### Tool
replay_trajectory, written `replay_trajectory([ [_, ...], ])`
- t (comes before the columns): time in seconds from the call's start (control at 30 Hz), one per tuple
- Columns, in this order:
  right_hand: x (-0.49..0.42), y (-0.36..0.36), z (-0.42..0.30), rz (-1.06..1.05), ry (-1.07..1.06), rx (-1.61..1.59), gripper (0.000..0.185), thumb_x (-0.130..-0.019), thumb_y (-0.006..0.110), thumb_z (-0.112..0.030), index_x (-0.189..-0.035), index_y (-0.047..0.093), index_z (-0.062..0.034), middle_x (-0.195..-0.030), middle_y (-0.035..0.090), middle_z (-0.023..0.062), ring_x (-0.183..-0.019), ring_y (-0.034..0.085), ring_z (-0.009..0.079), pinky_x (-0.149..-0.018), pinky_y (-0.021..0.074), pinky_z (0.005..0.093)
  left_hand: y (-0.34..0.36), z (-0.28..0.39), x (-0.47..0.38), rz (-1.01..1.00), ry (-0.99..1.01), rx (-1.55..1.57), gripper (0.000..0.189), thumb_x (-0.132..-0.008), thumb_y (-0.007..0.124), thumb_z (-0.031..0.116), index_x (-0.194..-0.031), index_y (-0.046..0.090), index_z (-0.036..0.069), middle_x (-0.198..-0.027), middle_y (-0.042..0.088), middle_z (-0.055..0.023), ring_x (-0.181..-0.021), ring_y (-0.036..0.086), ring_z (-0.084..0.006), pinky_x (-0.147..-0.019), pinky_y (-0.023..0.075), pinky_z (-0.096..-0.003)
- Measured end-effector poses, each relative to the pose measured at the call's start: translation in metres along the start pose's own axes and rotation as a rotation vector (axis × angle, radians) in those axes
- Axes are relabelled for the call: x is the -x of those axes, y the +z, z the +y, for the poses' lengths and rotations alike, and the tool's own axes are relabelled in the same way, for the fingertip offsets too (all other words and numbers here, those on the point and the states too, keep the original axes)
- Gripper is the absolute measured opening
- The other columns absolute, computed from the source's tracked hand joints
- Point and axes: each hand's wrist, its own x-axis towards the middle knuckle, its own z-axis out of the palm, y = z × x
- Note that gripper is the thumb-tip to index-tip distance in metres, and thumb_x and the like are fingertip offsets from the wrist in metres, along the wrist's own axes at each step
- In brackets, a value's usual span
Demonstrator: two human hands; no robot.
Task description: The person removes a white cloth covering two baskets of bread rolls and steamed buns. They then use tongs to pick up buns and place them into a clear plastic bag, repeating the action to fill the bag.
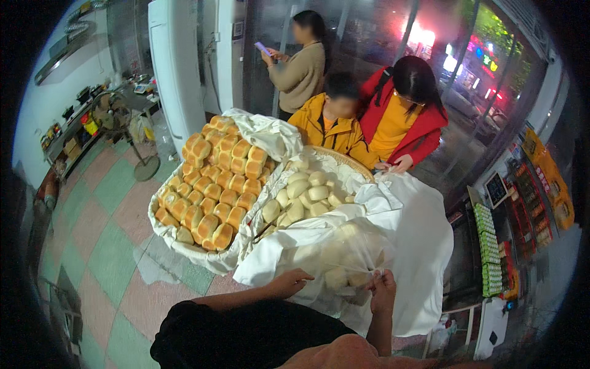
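Observation:
A clear plastic bag [341,263] with several pale steamed buns in it lies over the white cloth [415,221] in front of me. My right hand [382,281] pinches the gathered top of the bag. My left hand [292,282] is at the left of the bag, fingers apart, and appears to hold nothing. Beyond the bag, plain steamed buns [297,187] lie in a cloth-lined basket, with what look like tongs [265,229] at their near left side. Browned buns [209,191] are piled in a cloth-lined basket [198,258] to the left.
Across the baskets stand a person in a yellow jacket [306,113] and one in a red coat [426,143], hands at the cloth's far edge. Another person [299,69] behind holds a phone [263,49]. A floor fan [113,115] stands left; egg trays [488,258] are at the right.

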Motion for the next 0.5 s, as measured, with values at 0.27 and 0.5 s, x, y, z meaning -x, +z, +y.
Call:
replay_trajectory([
  [0.27,-0.011,-0.008,-0.001,0.084,-0.044,-0.155,0.021,-0.089,0.058,-0.007,-0.077,0.042,-0.0121,-0.064,0.041,-0.0034,-0.051,0.035,0.0071,-0.050,0.0380,0.0258,-0.038,-0.001,0.024,0.211,-0.005,-0.041,0.026,-0.087,0.053,0.009,-0.111,0.062,0.005,-0.107,0.062,-0.0165,-0.096,0.059,-0.0317,-0.085,0.0469,-0.0389],
  [0.5,-0.008,0.009,-0.002,0.110,-0.015,-0.031,0.016,-0.091,0.057,-0.013,-0.079,0.045,-0.0137,-0.061,0.037,-0.0049,-0.050,0.034,0.0058,-0.049,0.0348,0.0240,-0.110,-0.029,0.027,0.324,-0.104,-0.031,0.025,-0.085,0.058,0.003,-0.109,0.064,0.004,-0.093,0.063,-0.0168,-0.076,0.062,-0.0245,-0.069,0.0497,-0.0337],
])
